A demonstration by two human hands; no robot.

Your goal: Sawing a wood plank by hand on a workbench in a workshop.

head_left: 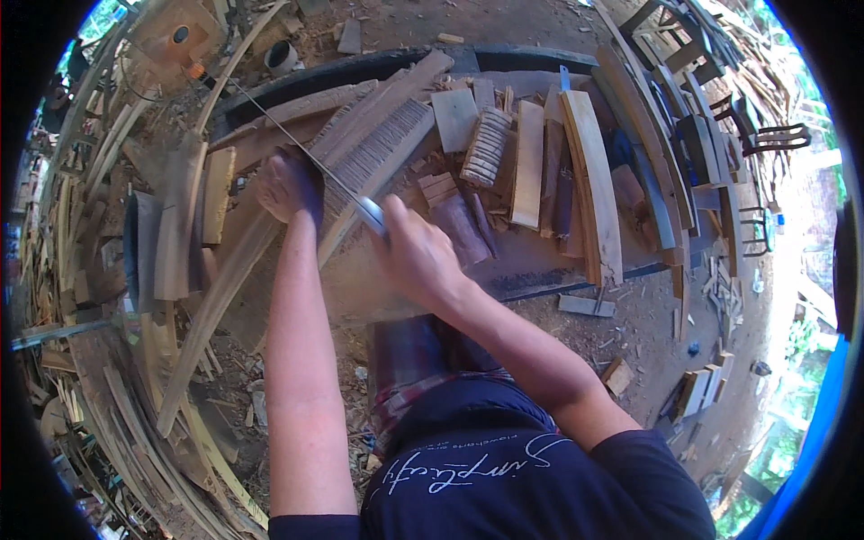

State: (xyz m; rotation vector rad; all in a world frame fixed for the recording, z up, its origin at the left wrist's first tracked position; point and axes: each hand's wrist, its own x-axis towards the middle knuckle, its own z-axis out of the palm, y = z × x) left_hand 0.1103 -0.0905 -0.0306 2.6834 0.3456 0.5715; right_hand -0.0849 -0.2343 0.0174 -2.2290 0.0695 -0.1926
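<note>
Closed round a pale grey handle, my right hand [418, 252] holds what looks like a handsaw [301, 148], seen nearly edge-on. Its long thin blade slants up and left across a thick brown wooden plank [382, 135]. Many close parallel cuts run across the plank's upper face. My left hand [288, 184] presses on the wood just left of the blade, its fingers bent over and partly hidden. Right of the plank lie a flat light board [454, 119] and a short block with deep notches [489, 147].
Longer boards [528, 162] and curved wooden pieces [589, 180] lie to the right on the low bench. Stacked strips [135, 432] fill the left side. An orange and black tool part [200, 74] lies near the blade's far end. Chairs [765, 135] stand far right; scraps litter the floor.
</note>
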